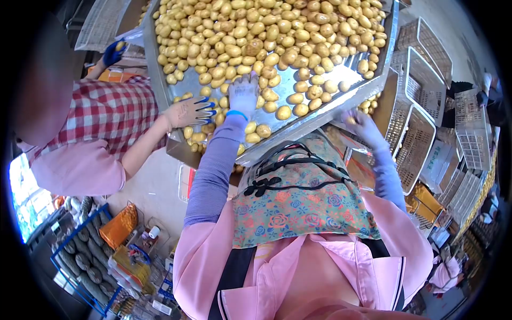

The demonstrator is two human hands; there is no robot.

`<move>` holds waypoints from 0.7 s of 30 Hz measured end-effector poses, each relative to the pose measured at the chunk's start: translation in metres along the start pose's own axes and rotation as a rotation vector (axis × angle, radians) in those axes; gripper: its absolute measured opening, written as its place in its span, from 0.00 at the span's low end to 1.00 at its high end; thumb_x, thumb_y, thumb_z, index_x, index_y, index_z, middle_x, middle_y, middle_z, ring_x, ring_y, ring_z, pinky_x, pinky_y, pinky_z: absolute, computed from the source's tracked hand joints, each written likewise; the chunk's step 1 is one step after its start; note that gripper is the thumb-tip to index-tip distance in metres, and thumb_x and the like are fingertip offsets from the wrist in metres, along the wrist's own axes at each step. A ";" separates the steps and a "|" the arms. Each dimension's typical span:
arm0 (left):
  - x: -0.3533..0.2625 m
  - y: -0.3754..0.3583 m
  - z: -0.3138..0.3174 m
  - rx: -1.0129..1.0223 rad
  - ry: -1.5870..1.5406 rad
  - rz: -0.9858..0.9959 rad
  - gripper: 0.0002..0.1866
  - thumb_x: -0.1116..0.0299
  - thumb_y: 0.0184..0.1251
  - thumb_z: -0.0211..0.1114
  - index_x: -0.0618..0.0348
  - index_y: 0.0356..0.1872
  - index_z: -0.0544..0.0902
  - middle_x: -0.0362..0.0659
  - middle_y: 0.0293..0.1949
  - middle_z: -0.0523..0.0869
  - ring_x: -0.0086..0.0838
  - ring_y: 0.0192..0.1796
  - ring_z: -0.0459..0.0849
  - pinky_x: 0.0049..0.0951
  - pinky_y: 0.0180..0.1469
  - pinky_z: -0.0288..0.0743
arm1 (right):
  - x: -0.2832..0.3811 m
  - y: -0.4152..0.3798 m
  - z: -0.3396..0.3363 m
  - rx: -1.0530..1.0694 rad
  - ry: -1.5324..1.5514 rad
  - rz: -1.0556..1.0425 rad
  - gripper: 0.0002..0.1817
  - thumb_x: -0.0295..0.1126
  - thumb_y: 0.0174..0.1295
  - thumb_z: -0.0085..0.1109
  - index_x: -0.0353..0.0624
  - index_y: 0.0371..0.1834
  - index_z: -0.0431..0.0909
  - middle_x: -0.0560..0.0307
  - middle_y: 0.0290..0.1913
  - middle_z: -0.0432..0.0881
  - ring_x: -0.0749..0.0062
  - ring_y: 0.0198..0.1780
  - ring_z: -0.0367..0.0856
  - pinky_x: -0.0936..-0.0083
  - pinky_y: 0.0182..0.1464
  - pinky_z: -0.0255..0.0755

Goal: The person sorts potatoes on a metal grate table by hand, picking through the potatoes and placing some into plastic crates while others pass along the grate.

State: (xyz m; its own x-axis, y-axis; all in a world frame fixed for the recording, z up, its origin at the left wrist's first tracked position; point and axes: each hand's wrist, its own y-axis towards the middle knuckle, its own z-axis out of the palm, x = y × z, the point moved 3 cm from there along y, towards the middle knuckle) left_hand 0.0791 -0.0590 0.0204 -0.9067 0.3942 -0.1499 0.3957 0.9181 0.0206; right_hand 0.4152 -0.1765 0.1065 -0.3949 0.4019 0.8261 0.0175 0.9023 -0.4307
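Many yellow potatoes (284, 112) lie loose on a sloping metal sorting table (277, 124). My left hand (244, 95), in a pale glove with a blue band at the wrist, rests among them with its fingers stretched out toward the pile. Past the table's right edge is my right hand (365, 129), also gloved and somewhat blurred by motion. Its fingers are closed round a small yellowish potato (350, 120). More potatoes (369, 104) show in a container just beyond that hand.
At the left, a co-worker in a checked apron (109, 109) reaches a blue-tipped glove (189, 113) onto the table beside my left hand. Plastic crates (415, 146) stand at the right. A blue-framed rack (80, 256) with dark green produce is at lower left.
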 end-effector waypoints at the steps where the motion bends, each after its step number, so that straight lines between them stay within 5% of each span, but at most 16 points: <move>1: -0.006 0.012 -0.008 0.029 0.109 0.029 0.23 0.58 0.70 0.59 0.58 0.61 0.77 0.46 0.52 0.83 0.40 0.50 0.84 0.47 0.50 0.76 | -0.025 -0.015 -0.025 0.163 -0.193 0.216 0.17 0.40 0.68 0.63 0.41 0.54 0.82 0.61 0.40 0.83 0.78 0.40 0.78 0.74 0.44 0.74; 3: -0.012 0.031 -0.008 0.089 0.097 0.001 0.21 0.58 0.70 0.60 0.57 0.59 0.77 0.48 0.50 0.84 0.42 0.48 0.85 0.47 0.47 0.77 | -0.118 -0.054 -0.056 0.321 -0.233 0.119 0.17 0.38 0.67 0.63 0.41 0.54 0.83 0.58 0.41 0.85 0.75 0.41 0.81 0.72 0.46 0.75; 4: -0.016 0.031 -0.007 0.145 0.099 -0.039 0.19 0.58 0.70 0.60 0.57 0.57 0.77 0.50 0.49 0.85 0.43 0.46 0.86 0.47 0.44 0.79 | -0.114 -0.062 -0.054 0.311 -0.228 0.117 0.17 0.38 0.67 0.63 0.41 0.54 0.83 0.58 0.41 0.85 0.75 0.41 0.81 0.72 0.46 0.75; 6: -0.017 0.030 0.002 0.136 0.038 -0.038 0.17 0.58 0.70 0.60 0.56 0.53 0.77 0.54 0.45 0.85 0.47 0.45 0.87 0.49 0.43 0.80 | -0.075 -0.063 -0.051 -0.083 -0.504 0.057 0.17 0.35 0.67 0.62 0.39 0.56 0.82 0.51 0.45 0.87 0.69 0.47 0.85 0.69 0.50 0.77; 7: -0.012 0.025 0.018 0.130 -0.055 -0.045 0.16 0.58 0.70 0.60 0.55 0.53 0.77 0.55 0.45 0.85 0.48 0.46 0.86 0.50 0.43 0.80 | -0.056 -0.047 -0.041 -0.177 -0.320 -0.050 0.17 0.35 0.68 0.60 0.40 0.56 0.82 0.46 0.48 0.86 0.61 0.49 0.86 0.66 0.52 0.77; 8: -0.010 0.023 0.027 0.124 -0.148 -0.050 0.16 0.58 0.71 0.59 0.54 0.53 0.76 0.56 0.46 0.85 0.49 0.47 0.86 0.50 0.43 0.80 | -0.034 -0.027 -0.023 -0.257 -0.113 -0.196 0.17 0.34 0.66 0.60 0.42 0.56 0.83 0.47 0.49 0.86 0.56 0.49 0.86 0.65 0.53 0.78; 9: -0.015 0.017 0.019 0.116 -0.168 -0.051 0.17 0.57 0.71 0.60 0.54 0.55 0.77 0.55 0.46 0.85 0.50 0.47 0.85 0.49 0.44 0.80 | -0.015 -0.003 -0.014 -0.247 -0.408 -0.319 0.18 0.34 0.65 0.60 0.47 0.58 0.82 0.48 0.51 0.85 0.52 0.49 0.85 0.64 0.53 0.78; 11: -0.025 0.002 0.025 0.034 -0.125 -0.012 0.17 0.59 0.70 0.60 0.54 0.55 0.77 0.54 0.44 0.84 0.48 0.44 0.85 0.50 0.44 0.79 | 0.009 0.056 0.019 -0.368 -0.419 -0.434 0.21 0.35 0.65 0.58 0.54 0.62 0.79 0.49 0.56 0.83 0.52 0.52 0.85 0.60 0.54 0.78; 13: -0.035 -0.013 0.024 -0.068 -0.084 0.015 0.19 0.61 0.67 0.61 0.52 0.57 0.78 0.50 0.41 0.83 0.46 0.42 0.85 0.49 0.44 0.77 | 0.005 0.112 0.049 -0.328 -0.841 -0.337 0.16 0.38 0.61 0.63 0.59 0.53 0.82 0.49 0.60 0.80 0.55 0.56 0.84 0.61 0.55 0.78; 16: -0.039 -0.038 0.025 -0.191 -0.099 0.035 0.20 0.61 0.67 0.61 0.52 0.59 0.79 0.50 0.42 0.83 0.46 0.45 0.84 0.48 0.46 0.77 | 0.017 0.147 0.065 -0.147 -0.852 -0.158 0.13 0.38 0.59 0.63 0.58 0.48 0.83 0.50 0.60 0.79 0.54 0.56 0.83 0.61 0.56 0.78; 20: -0.010 -0.057 0.021 -0.230 -0.418 -0.037 0.25 0.70 0.65 0.62 0.58 0.64 0.77 0.53 0.47 0.83 0.49 0.50 0.81 0.47 0.52 0.76 | 0.008 0.113 0.034 -0.395 -0.104 -0.467 0.16 0.38 0.68 0.60 0.54 0.57 0.82 0.53 0.51 0.82 0.62 0.50 0.83 0.69 0.52 0.77; 21: -0.009 -0.058 0.010 -0.308 -0.486 -0.108 0.27 0.72 0.63 0.63 0.63 0.65 0.75 0.54 0.48 0.83 0.50 0.50 0.81 0.47 0.53 0.77 | 0.012 0.095 0.027 -0.344 0.135 -0.335 0.18 0.39 0.70 0.59 0.53 0.61 0.79 0.54 0.53 0.81 0.65 0.49 0.83 0.72 0.51 0.77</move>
State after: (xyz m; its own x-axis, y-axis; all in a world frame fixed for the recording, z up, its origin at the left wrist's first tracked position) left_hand 0.0653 -0.1166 0.0103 -0.7400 0.3010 -0.6015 0.1787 0.9501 0.2556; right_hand 0.3870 -0.0903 0.0656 -0.3088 0.0772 0.9480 0.2211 0.9752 -0.0073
